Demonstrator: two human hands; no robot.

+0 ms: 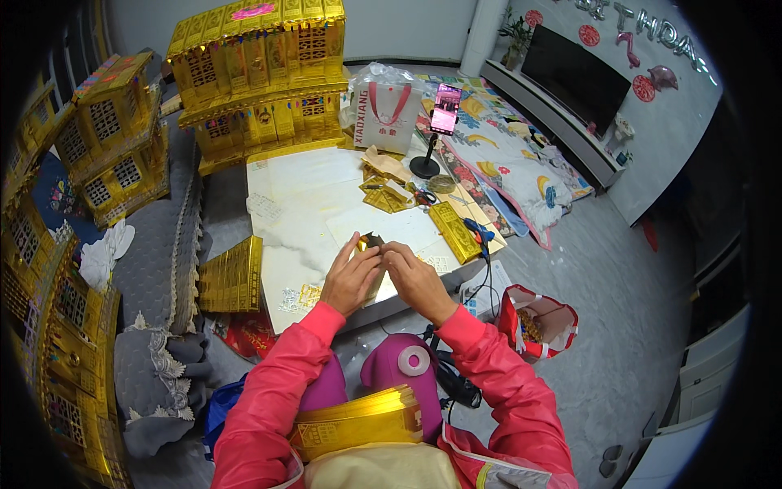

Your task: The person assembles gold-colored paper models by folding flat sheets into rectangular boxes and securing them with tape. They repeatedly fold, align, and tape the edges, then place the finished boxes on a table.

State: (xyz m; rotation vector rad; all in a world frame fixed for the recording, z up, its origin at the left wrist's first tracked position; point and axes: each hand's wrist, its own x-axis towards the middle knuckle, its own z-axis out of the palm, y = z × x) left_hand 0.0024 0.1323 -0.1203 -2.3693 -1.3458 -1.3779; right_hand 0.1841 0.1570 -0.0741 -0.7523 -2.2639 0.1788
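Above the near edge of the white-topped table, my left hand and my right hand come close together. Their fingertips pinch a small piece of folded gold paper with a dark, pointed top. Much of this piece is hidden by my fingers. Across my lap lies a stack of gold paper sheets. Left of my left hand, small gold and silver cut-outs are spread on the table. A gold, box-like paper bundle rests to the right of my right hand, next to a blue-handled tool with a cord.
Large gold paper houses stand at the back and along the left. Farther back on the table are a phone on a stand, a white carrier bag and scissors. A red-and-white bag sits on the floor at right.
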